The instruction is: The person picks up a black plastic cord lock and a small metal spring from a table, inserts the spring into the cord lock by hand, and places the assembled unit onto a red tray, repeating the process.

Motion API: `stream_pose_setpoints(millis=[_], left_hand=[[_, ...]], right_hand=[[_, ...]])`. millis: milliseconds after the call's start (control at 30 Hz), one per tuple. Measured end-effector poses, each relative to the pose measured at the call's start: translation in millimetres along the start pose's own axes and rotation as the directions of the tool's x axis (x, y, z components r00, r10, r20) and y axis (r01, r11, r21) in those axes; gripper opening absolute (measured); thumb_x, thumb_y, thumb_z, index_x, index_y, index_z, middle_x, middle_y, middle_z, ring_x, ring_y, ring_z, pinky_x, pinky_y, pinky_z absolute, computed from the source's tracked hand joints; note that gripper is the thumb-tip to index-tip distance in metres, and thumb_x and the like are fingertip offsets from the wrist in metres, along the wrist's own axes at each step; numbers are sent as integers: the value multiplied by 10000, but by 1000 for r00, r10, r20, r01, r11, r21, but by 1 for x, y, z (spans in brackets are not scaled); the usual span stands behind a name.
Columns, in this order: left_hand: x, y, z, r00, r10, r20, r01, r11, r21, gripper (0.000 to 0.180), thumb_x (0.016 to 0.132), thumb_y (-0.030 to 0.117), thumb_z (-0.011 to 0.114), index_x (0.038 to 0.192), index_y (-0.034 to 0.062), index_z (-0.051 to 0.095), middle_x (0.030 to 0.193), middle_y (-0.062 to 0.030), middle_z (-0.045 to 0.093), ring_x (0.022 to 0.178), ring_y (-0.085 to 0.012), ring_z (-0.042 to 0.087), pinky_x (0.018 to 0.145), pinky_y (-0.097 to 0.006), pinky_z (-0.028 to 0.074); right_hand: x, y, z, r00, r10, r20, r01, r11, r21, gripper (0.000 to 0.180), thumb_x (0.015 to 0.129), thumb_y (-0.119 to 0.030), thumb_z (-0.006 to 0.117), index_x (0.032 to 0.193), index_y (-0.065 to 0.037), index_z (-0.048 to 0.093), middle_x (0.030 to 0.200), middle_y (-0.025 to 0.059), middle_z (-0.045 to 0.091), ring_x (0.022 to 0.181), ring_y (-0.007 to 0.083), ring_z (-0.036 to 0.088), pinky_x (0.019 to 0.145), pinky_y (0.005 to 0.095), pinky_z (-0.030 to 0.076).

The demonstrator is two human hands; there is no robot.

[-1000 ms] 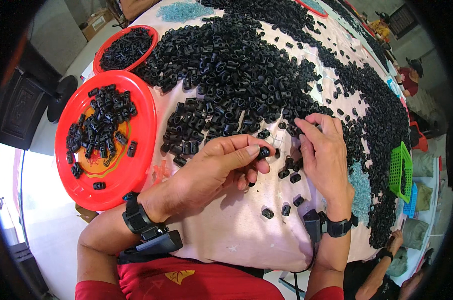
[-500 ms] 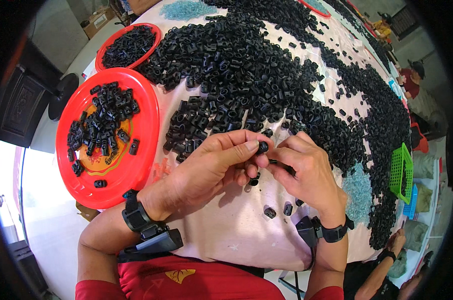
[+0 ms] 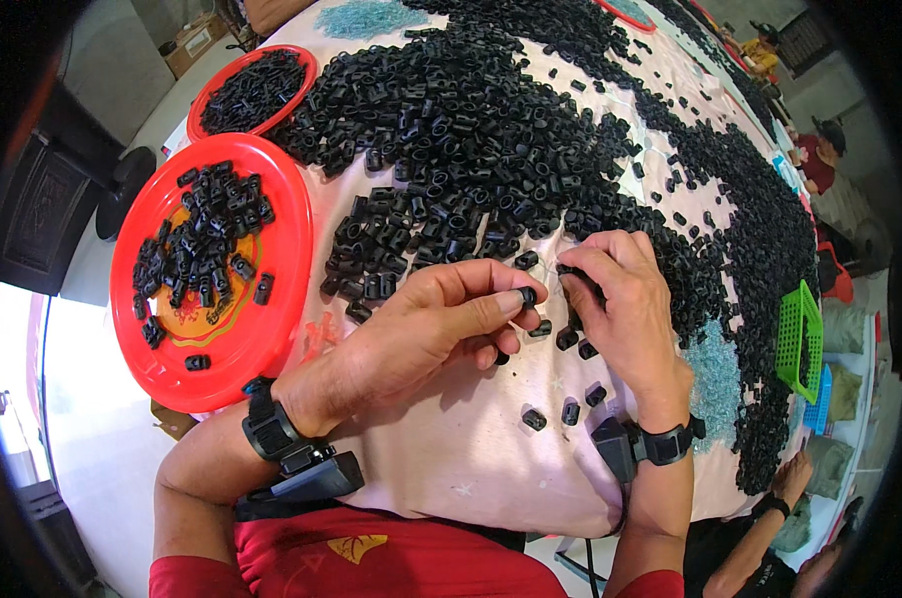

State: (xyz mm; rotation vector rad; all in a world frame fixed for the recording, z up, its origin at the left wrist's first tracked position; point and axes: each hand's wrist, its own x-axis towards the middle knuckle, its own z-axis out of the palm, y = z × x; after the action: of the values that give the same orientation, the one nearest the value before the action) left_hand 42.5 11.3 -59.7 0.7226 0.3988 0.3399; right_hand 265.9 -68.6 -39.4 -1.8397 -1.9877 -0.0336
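Observation:
My left hand pinches a small black hollow plastic barrel, like a cord lock body, between thumb and forefinger. Its other fingers curl below. To its right, my right hand reaches to the near edge of a large heap of black barrels. Its thumb and forefinger close around a dark piece, mostly covered by the fingers. Several loose barrels lie on the cloth between and below the hands. At the left, a red plate bears a pile of black cord locks.
A red basin of narrow black parts stands behind the plate. Pale blue heaps of tiny pieces lie at right and far back. A green basket sits on the right edge. Near it is another person's arm.
My right hand has moved away from the left hand, up to the heap's edge. The left hand stays nearly in place, still holding its barrel. Loose barrels below the right hand are now uncovered.

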Motion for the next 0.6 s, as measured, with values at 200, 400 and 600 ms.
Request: stream_pose_setpoints(millis=[200,400,600], left_hand=[[-1,-1,2,1000,-4,29,3,1000,31,293,1075,169,580,1323,16,610,1060,-37,696,835,-53,607,692,-182,485],[2,-5,-4,1000,6,18,-7,998,58,237,1071,174,591,1261,36,611,1044,-34,698,828,-52,605,684,-187,483],[0,-4,1,999,30,-25,-28,995,98,226,1067,191,600,1238,43,619,1031,-32,701,813,-52,605,667,-189,477]], right_hand=[[-1,-6,-5,995,-29,-91,36,996,79,171,816,3,759,981,-38,742,909,92,692,827,287,653,710,381,537],[-1,-34,-15,996,79,-36,-61,932,359,188,832,3,764,1017,-28,747,869,108,738,718,224,685,599,315,526],[0,-35,-18,997,0,-72,24,942,334,243,797,31,775,1028,-39,748,868,101,741,719,223,670,611,319,521]])
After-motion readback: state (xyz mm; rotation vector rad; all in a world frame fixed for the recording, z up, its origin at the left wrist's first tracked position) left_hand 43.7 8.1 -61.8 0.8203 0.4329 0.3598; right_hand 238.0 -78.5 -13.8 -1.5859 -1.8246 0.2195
